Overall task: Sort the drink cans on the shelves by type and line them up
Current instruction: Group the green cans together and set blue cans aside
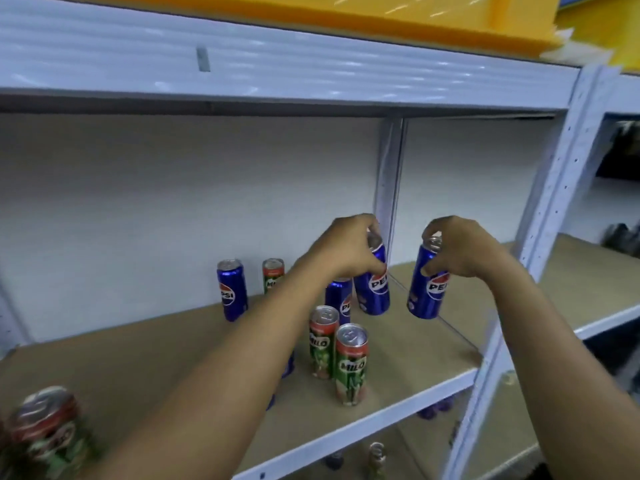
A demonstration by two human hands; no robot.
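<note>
We face the shelf (398,344), whose board carries mixed cans, so the blue ones are being gathered apart from the green. Both our forearms reach up toward twelve o'clock. Our left hand (346,247) grips one Pepsi can (373,289) by its top, lifted and tilted; our right hand (460,247) pinches a second Pepsi can (427,292) likewise. At six o'clock of these stand two Milo cans (350,365), upright, just beside each other.
</note>
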